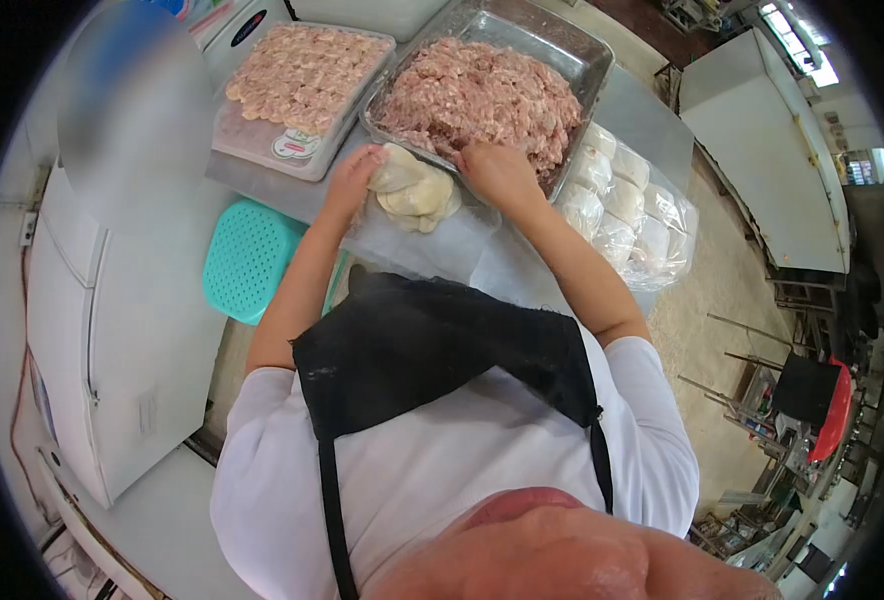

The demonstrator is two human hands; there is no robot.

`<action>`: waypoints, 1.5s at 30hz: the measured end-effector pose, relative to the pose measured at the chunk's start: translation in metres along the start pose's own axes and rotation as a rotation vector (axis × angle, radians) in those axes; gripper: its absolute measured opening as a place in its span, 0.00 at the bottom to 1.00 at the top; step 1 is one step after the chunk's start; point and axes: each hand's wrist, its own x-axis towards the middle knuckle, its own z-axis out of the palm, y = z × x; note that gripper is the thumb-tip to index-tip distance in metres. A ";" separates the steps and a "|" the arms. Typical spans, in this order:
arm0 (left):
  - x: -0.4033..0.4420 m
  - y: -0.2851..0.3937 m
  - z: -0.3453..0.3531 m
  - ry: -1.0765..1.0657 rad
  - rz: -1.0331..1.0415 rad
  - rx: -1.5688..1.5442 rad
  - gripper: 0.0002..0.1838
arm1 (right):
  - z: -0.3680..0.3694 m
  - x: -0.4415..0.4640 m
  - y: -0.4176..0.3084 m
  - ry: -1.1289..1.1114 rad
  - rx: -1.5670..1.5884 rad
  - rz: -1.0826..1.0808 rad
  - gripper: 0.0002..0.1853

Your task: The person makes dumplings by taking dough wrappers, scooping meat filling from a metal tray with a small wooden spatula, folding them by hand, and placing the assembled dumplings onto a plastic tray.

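Head view: nearest the lens is the wearer's own chin area, cut off by the bottom edge, then a white shirt (432, 445) and a black apron (442, 345) whose bib flops forward and covers the near edge of the desk (657, 110). Past that, the left hand (358, 175) has its grip pinched on the edge of a pile of pale, floppy dough (420, 200); the layers overlap so much I can't count them. That pile sits mid-desk on a clear plastic sheet (402, 255), just this side of the meat.

Right hand (492, 172) is at the near side of a big metal tray (482, 18) heaped with ground meat (477, 95). Fingertips are buried or turned away, so no idea if that grip is closed on anything. On the right, a clear bag (630, 205) holds chunky white pieces, blurred by glare and wrinkles. Left of the tray there's a shallow plastic container (257, 140) covered in small pinkish pieces, its label too small to read.

Off the desk: a teal perforated stool-looking thing (250, 258), partly behind the left arm, and a white cabinet (127, 350). Upper left is smeared out completely. Far right, a big white box (767, 150) and shelving clutter (757, 400) fade into the dark fisheye rim.
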 end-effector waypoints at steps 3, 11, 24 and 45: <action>0.001 0.004 0.008 0.008 -0.147 -0.413 0.17 | 0.006 -0.007 0.005 0.010 0.168 0.131 0.19; 0.014 -0.012 -0.007 -0.195 -0.142 -0.054 0.20 | -0.039 0.025 -0.014 -0.139 -0.093 0.104 0.15; 0.021 0.013 -0.063 -0.296 -0.300 -0.276 0.21 | 0.002 0.059 -0.039 -0.152 -0.240 0.086 0.16; 0.129 0.064 0.040 -0.137 -0.294 -1.113 0.41 | -0.095 -0.010 -0.075 -0.046 -0.088 0.605 0.13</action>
